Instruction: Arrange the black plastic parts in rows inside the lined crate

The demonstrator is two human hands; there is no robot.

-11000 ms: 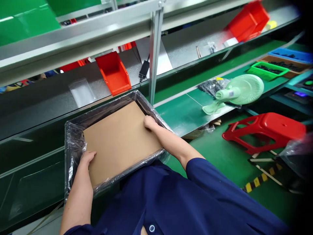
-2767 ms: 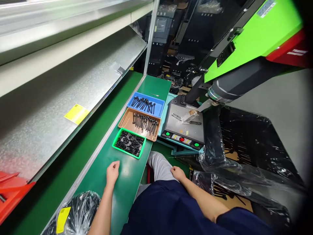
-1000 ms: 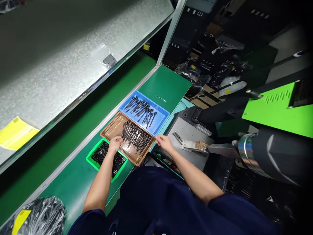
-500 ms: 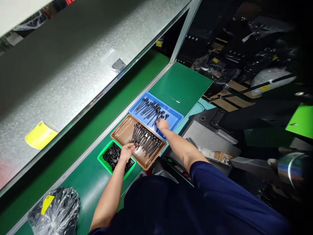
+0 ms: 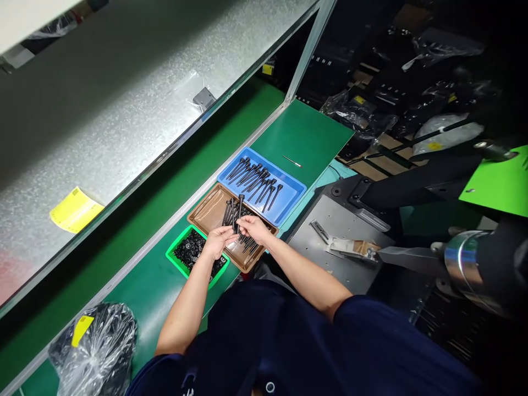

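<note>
Over the brown tray (image 5: 202,212), my hands meet, fingertips close together. My right hand (image 5: 253,228) is closed in a pinch on a black bolt (image 5: 241,204), which stands upright with its thick round head on top. My left hand (image 5: 218,242) is also pinched shut, right beside the bolt's lower end; what its fingertips hold is too small and dark to make out. Several similar black bolts lie in the brown tray, partly hidden by my hands. More bolts lie in a row in the blue tray (image 5: 291,204). Small black parts (image 5: 191,246) fill the green tray (image 5: 170,254).
A thin pen-like tool (image 5: 292,161) lies on the green bench (image 5: 317,129) beyond the blue tray. A plastic-wrapped bundle (image 5: 99,346) is at the lower left. A metal shelf (image 5: 136,121) overhangs the bench. Machinery with a metal plate (image 5: 325,247) stands on the right.
My right hand has moved left from the blue tray to my left hand, bringing a bolt with it. My left hand has shifted slightly right and up.
</note>
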